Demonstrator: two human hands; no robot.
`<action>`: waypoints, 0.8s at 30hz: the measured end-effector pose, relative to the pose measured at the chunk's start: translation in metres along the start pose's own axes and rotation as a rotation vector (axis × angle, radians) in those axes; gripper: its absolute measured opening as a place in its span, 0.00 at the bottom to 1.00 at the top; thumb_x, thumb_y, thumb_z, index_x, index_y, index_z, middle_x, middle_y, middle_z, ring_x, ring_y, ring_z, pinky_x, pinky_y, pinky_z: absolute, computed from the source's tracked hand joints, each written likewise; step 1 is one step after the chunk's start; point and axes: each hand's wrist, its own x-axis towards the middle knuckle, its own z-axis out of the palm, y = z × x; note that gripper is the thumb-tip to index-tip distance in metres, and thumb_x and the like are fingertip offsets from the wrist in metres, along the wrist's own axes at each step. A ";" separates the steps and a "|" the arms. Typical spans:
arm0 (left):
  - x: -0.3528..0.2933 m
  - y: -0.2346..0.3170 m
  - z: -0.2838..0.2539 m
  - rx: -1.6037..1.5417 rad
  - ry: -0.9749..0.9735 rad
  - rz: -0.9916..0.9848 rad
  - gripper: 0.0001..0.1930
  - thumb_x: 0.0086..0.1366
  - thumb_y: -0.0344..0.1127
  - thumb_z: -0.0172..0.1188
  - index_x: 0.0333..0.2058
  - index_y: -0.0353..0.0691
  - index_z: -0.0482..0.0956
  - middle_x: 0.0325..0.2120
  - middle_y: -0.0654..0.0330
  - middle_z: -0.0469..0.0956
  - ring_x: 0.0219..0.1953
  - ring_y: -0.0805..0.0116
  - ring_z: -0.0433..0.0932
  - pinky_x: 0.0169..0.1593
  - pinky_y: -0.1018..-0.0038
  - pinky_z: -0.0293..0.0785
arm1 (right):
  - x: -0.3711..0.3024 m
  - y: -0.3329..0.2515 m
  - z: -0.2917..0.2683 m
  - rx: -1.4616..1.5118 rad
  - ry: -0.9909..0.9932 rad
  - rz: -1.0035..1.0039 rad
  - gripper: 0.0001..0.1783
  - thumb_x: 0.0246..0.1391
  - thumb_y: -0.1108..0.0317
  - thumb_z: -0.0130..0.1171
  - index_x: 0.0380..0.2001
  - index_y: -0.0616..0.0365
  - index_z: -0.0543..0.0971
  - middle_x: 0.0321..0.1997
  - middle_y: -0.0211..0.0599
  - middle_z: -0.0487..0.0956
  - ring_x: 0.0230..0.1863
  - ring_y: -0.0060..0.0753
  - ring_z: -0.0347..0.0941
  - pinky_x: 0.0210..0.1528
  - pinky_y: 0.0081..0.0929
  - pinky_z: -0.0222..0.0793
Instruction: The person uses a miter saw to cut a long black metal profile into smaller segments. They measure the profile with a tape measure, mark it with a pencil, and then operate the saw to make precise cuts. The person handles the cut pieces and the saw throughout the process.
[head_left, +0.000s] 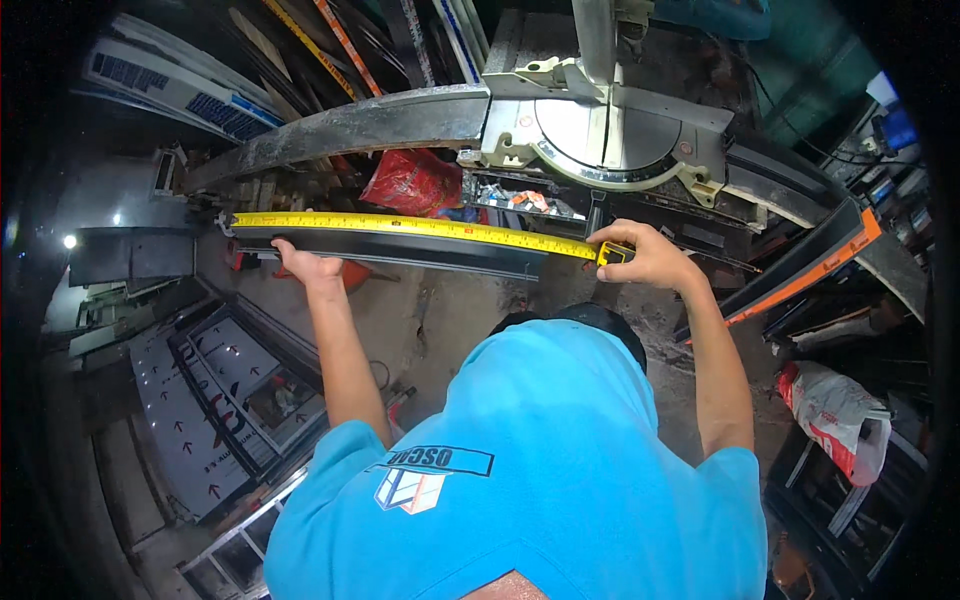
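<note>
A long dark metal profile is held up in front of me, crosswise. My left hand grips it near its left end, with the fingers partly hidden behind it. My right hand is closed around the small black-and-yellow case of a tape measure, just past the profile's right end. From the case the yellow tape blade runs left along the profile's upper edge to its far left end. How the blade's tip sits there is too small to make out.
Beyond the profile stands a miter saw with a long grey support rail to its left. A red bag lies under the rail. Long strips lean at the back; an orange-edged dark profile slants on the right, near a white-and-red plastic bag.
</note>
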 end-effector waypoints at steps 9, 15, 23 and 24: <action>-0.010 -0.005 -0.004 0.012 0.059 0.041 0.41 0.73 0.73 0.33 0.60 0.41 0.73 0.55 0.48 0.77 0.57 0.46 0.74 0.63 0.45 0.69 | 0.000 0.004 -0.002 -0.032 -0.028 -0.010 0.32 0.44 0.52 0.73 0.52 0.56 0.83 0.47 0.43 0.77 0.51 0.43 0.74 0.58 0.36 0.68; -0.014 -0.005 -0.007 0.001 0.052 0.018 0.40 0.74 0.71 0.33 0.60 0.41 0.72 0.54 0.48 0.77 0.56 0.47 0.75 0.63 0.47 0.70 | -0.001 0.013 0.000 -0.053 -0.033 0.003 0.33 0.43 0.53 0.73 0.53 0.57 0.83 0.47 0.41 0.77 0.52 0.42 0.73 0.58 0.36 0.67; -0.031 -0.007 0.004 0.024 0.128 0.034 0.39 0.76 0.68 0.31 0.64 0.40 0.69 0.59 0.47 0.75 0.59 0.45 0.74 0.65 0.45 0.68 | -0.008 0.013 0.001 -0.041 -0.039 0.003 0.33 0.44 0.56 0.72 0.53 0.60 0.82 0.46 0.39 0.79 0.52 0.37 0.72 0.60 0.35 0.66; -0.033 -0.007 0.003 0.026 0.135 0.034 0.39 0.76 0.68 0.31 0.64 0.40 0.70 0.59 0.47 0.75 0.59 0.45 0.74 0.65 0.45 0.68 | -0.009 0.014 0.002 -0.040 -0.045 -0.002 0.33 0.44 0.56 0.72 0.53 0.60 0.82 0.46 0.39 0.79 0.52 0.37 0.73 0.60 0.34 0.66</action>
